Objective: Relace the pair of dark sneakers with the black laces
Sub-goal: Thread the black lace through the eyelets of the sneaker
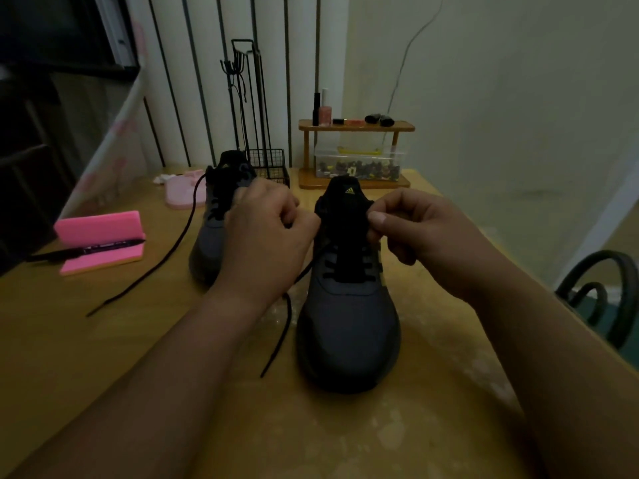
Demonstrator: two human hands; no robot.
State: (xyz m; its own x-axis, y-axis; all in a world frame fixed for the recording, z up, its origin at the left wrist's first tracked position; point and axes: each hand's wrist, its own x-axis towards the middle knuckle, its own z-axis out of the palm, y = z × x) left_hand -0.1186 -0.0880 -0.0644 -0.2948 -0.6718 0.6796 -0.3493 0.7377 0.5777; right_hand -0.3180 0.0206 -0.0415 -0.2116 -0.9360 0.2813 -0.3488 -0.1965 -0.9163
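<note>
Head view shows my left hand (pixel 266 233) curled, thumb and fingers pinching a thin black lace (pixel 280 326) beside the upper eyelets of the nearer dark grey sneaker (pixel 345 323). From that pinch the lace drops down the sneaker's left side and lies across the counter (pixel 345 440), a yellow wooden top. My right hand (pixel 415 233) is curled too, thumb pressed to forefinger on something dark at the right edge of the black tongue; lace or fabric, I cannot tell. This sneaker stands upright between both hands, toe toward me. A second dark sneaker (pixel 209 236) stands just behind my left hand, and its loose black lace (pixel 166 257) trails off to the left over the counter. Further left, a black marker pen (pixel 86 252) lies on a bright pink foam block (pixel 100 233). At the back stand a black wire basket (pixel 269 167) and a small two-tier wooden rack (pixel 356 126) with a clear plastic box (pixel 359 164) on its lower tier.
</note>
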